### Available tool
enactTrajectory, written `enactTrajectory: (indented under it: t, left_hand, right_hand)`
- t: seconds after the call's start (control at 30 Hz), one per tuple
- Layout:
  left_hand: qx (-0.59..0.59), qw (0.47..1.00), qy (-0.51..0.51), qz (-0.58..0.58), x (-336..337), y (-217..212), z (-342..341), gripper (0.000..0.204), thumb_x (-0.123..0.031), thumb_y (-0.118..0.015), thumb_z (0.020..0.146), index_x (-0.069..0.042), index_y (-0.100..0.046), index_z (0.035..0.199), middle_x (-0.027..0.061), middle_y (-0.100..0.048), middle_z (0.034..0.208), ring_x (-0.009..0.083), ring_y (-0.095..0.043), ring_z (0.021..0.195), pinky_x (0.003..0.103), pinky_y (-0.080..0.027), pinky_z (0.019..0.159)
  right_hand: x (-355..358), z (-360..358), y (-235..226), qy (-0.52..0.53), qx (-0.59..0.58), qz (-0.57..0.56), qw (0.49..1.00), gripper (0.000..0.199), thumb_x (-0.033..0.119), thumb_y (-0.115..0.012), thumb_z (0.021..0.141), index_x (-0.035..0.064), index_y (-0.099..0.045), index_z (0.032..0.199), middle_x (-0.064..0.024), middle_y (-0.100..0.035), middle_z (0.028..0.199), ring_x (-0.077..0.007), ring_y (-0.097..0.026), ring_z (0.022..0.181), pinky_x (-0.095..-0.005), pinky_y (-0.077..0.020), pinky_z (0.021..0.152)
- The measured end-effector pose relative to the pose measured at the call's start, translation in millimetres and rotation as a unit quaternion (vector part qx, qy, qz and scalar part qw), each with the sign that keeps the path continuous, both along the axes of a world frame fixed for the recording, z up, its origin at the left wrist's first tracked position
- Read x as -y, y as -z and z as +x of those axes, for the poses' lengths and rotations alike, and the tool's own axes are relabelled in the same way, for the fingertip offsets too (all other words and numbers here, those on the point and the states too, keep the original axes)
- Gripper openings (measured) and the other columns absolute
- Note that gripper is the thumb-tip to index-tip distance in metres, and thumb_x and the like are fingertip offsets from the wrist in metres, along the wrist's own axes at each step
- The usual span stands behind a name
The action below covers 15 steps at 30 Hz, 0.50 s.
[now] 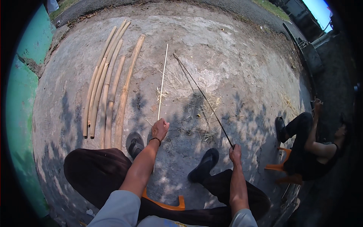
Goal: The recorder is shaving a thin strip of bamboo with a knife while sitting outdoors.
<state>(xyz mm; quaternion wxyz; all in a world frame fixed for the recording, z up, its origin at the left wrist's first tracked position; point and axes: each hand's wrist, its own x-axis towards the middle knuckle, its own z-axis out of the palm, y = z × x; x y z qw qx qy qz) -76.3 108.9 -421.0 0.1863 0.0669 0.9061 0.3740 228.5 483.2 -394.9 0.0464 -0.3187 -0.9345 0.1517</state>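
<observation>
A person sits low on an orange stool (166, 205) over a rough concrete floor (234, 68), dark trousers and black shoes pointing away, both bare forearms reaching forward from the near edge; the left hand (160, 129) is curled into a fist around the near end of a thin pale bamboo strip (163, 81), which runs straight away from the person toward the far side; the right hand (235, 152) is closed around the near end of a long dark slender blade or rod (202, 94), which slants from the hand up and to the left, its far tip ending just right of the pale strip's far end; which of the two it is cannot be told; the two hands are well apart, each above a shoe; between and beyond the two held pieces lie scattered pale shavings (206, 113) in dappled leaf shadow; to the far left, a row of thick bamboo poles (109, 87) lies side by side on the floor, running near to far, beside a green wall (22, 98); at the right edge another person in dark clothes (314, 147) sits on a second orange stool, knees drawn up, well apart from the hands.
</observation>
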Motion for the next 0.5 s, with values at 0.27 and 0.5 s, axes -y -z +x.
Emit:
enactTrajectory:
  t: [0.27,0.5]
  left_hand:
    - [0.016,0.995,0.096,0.030,-18.4,-51.2,37.6,0.032,-0.035,-0.065,0.086,-0.004,-0.065,0.092,0.0201,-0.069,0.092,0.0383,-0.066,0.090,0.045,-0.051,0.081]
    - [-0.093,0.966,0.119,0.212,-80.9,-200.5,-46.0,0.038,-0.038,-0.062,0.091,-0.002,-0.069,0.103,0.0151,-0.072,0.098,0.0295,-0.069,0.093,0.038,-0.053,0.083]
  right_hand:
    - [-32.6,-29.6,-157.6,-0.026,-0.014,0.057,0.998,0.016,0.011,-0.057,0.093,-0.0008,-0.051,0.103,-0.0257,-0.050,0.097,-0.0471,-0.054,0.089,-0.0512,-0.0435,0.073]
    - [20.3,-48.2,-207.5,-0.040,-0.156,-0.052,0.986,0.017,0.016,-0.059,0.094,-0.0001,-0.061,0.101,-0.0206,-0.058,0.091,-0.0379,-0.059,0.083,-0.0451,-0.0463,0.072]
